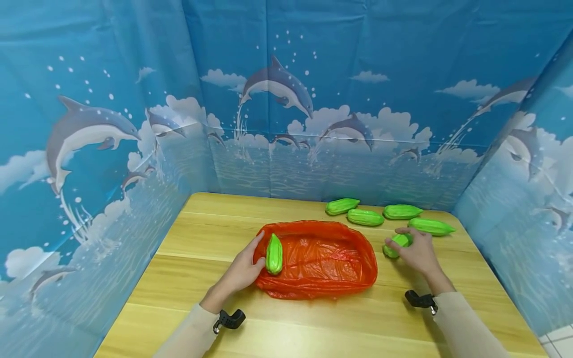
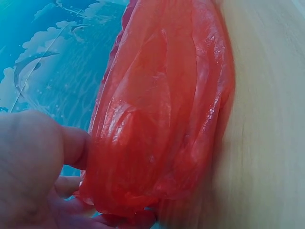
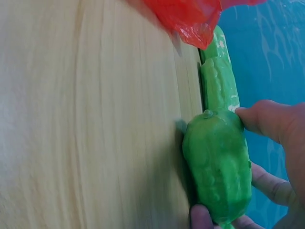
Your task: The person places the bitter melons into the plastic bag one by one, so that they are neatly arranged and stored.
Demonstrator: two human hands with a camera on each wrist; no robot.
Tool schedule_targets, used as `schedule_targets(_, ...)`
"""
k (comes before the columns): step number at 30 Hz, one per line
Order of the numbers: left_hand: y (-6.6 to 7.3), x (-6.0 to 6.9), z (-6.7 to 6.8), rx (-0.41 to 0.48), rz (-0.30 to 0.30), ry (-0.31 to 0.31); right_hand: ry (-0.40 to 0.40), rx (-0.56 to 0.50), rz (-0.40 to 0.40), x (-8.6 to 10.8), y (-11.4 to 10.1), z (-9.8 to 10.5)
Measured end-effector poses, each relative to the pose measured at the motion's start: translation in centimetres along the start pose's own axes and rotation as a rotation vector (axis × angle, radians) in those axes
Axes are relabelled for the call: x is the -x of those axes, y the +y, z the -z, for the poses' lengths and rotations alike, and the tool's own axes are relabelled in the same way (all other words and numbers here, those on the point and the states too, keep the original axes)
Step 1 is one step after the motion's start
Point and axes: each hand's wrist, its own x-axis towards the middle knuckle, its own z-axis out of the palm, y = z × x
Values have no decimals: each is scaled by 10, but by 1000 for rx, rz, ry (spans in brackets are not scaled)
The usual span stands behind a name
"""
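A red plastic bag (image 1: 313, 291) lies spread with its mouth wide, shaped like a shallow tub. One green bitter melon (image 1: 274, 254) rests inside at its left end. My left hand (image 1: 243, 266) holds the bag's left edge, thumb at the rim and fingers around the outside; the left wrist view shows the bag's side (image 2: 143, 114) against the fingers. To the right of the bag, my right hand (image 1: 419, 251) grips another bitter melon (image 3: 217, 164) between thumb and fingers, low over the table. Part of that melon is hidden by the hand in the head view.
Several more bitter melons lie at the table's back right, among them a pair (image 1: 364, 217) behind the bag's right end and one (image 1: 431, 226) just beyond my right hand. A dolphin-print curtain (image 1: 313, 164) surrounds the wooden table (image 1: 286, 328) at the back and sides.
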Motion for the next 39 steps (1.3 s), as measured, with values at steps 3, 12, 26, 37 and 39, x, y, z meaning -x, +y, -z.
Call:
schedule_targets(3,0,1,0,3,7,-3,3,-8,6,2,-1,-2)
schedule_targets(12,0,2,-2,2,4,7,10,-34,20,4,-4,-4)
schedule_targets(26,0,3,-1,5,16,-8,78,-68,65,12,-6,-12)
schedule_targets(37,3,1,-4,1,0,-21,195,-93,184,15,-12,-13)
schedule_targets(39,3,1,-5,2,3,-23,193,-118,192,17,-13,-11)
